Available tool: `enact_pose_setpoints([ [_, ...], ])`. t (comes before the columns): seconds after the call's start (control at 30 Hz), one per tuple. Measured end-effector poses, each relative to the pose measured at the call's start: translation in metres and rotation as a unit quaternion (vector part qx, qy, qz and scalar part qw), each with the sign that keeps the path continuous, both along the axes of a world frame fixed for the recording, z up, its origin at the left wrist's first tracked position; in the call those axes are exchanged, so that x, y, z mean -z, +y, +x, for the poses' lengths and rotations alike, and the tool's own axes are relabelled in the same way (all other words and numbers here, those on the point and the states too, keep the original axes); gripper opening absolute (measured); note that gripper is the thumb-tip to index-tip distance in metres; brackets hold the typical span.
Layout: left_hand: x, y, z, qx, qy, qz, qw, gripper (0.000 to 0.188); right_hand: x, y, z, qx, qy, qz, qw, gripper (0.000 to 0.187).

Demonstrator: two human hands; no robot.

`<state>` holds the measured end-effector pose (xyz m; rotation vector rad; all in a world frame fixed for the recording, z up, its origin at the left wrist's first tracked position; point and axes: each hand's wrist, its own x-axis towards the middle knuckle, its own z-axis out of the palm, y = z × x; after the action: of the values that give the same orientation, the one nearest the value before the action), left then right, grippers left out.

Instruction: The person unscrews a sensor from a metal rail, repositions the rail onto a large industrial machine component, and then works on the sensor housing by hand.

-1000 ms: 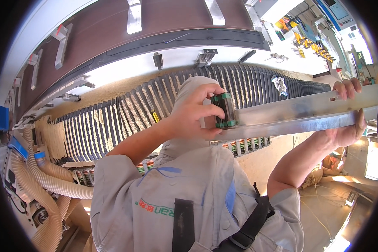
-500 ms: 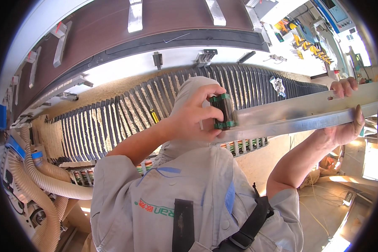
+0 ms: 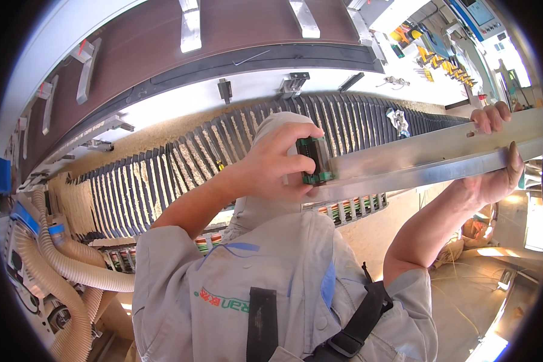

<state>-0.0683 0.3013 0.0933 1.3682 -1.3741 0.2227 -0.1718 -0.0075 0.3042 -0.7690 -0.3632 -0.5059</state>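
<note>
My left hand (image 3: 277, 163) is closed on a small dark block with green ends (image 3: 320, 159), its fingers curled over the block's left side. The block sits against the left end of a long, bare metal channel (image 3: 398, 158), which slants up to the right across my chest. Whether the block is fixed to the channel I cannot tell. Further right my right hand (image 3: 492, 181) grips the channel, fingertips over its upper edge and the palm and thumb along its lower side. The channel's far right end meets the dark rim of the picture.
Below the channel, a black slatted bed (image 3: 142, 193) strewn with wood chips runs across. Behind it stands a machine with a brown bed (image 3: 247, 24) and metal brackets. Ribbed beige hoses (image 3: 96, 274) hang at the lower left. Yellow tools (image 3: 446, 66) lie at the upper right.
The block and the channel's left end have shifted slightly left. Both hands keep their holds. My left forearm now covers most of a yellow-handled tool on the slats.
</note>
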Motion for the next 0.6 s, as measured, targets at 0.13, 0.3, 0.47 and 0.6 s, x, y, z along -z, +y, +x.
enact_pose_setpoints([
  [0.13, -0.003, -0.001, 0.002, 0.007, -0.021, 0.018, 1.000, 0.032, 0.001, 0.000, 0.000, -0.003, -0.006, -0.022, 1.000, 0.061],
  [0.3, -0.004, -0.002, 0.001, 0.011, -0.022, 0.023, 0.999, 0.031, 0.003, -0.001, 0.002, -0.003, -0.003, -0.016, 1.000, 0.060],
  [0.47, 0.002, -0.004, 0.002, 0.022, -0.018, 0.024, 0.999, 0.031, 0.008, -0.002, 0.005, 0.011, -0.003, -0.031, 0.999, 0.063],
  [0.6, 0.010, -0.005, 0.002, 0.010, -0.012, 0.013, 1.000, 0.033, 0.010, -0.004, 0.007, 0.012, 0.004, -0.034, 0.999, 0.062],
])
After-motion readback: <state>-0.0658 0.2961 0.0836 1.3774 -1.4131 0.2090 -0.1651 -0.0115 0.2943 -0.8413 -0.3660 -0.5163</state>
